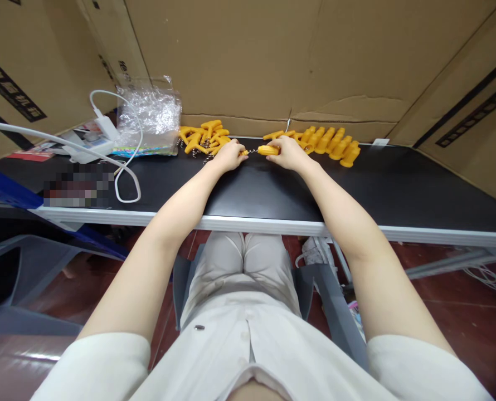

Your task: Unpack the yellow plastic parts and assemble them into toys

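Observation:
My left hand [230,156] is closed on the handle of a yellow corkscrew, whose metal spiral [253,150] points right. Opposite it, my right hand [288,154] grips a yellow sleeve [268,150] at the tip of the spiral; I cannot tell whether the tip is inside it. Beyond my left hand lies a heap of yellow T-handled corkscrews [206,133] with bare spirals. Past my right hand stand several yellow sleeves [329,143] in close rows. A few yellow pieces [278,135] lie behind my right hand, partly hidden by it.
The black tabletop [264,192] has a pale metal front edge [260,224]. Cardboard walls [252,61] enclose the back and sides. At the left are a clear plastic bag [150,114], a looping white cable [136,184] and a white adapter [107,127]. A small white piece [380,142] lies back right.

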Demonstrator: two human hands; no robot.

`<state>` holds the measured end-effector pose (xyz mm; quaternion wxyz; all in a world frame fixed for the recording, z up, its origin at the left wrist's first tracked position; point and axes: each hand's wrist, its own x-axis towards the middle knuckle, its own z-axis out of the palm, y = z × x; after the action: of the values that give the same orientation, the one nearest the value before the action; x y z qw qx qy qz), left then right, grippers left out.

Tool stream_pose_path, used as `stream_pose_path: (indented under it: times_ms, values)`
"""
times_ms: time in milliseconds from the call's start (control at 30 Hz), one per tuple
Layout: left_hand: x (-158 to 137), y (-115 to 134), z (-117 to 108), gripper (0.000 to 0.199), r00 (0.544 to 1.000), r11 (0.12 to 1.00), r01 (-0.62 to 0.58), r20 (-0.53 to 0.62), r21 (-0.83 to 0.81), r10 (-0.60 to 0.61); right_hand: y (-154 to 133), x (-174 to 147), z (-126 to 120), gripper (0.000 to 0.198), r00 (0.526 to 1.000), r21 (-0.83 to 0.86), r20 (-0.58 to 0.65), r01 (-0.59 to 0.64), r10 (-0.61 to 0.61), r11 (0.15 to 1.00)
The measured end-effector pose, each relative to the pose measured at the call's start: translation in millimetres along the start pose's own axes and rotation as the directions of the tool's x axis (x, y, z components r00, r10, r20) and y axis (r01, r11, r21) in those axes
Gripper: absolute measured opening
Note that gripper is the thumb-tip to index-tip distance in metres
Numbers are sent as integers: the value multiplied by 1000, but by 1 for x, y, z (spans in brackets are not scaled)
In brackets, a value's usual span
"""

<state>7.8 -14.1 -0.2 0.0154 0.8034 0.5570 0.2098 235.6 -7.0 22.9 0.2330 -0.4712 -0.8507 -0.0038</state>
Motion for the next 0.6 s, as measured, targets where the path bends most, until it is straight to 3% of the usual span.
stream_pose_path:
  times_ms: [133,233,333,467,600]
  values:
    - [7,-4,9,17,997,997,-31,-72,-76,25,-3,-1,-3,36,999,-57,39,-11,13,998]
    - [10,-2,10,14,979,990,-68,-197,-123,43,-1,-1,0,39,998,-40,56,14,-11,999]
    - [7,3,4,17,958,988,-13,-285,-155,-32,2,1,4,40,999,3,3,49,-49,999]
    - [-1,9,-5,19,959,973,135,-220,-189,-176,3,1,4,47,997,43,-38,65,-63,997]
    - [-7,9,-11,30,972,979,114,-183,-172,-145,1,0,3,48,997,33,-16,73,-73,997]
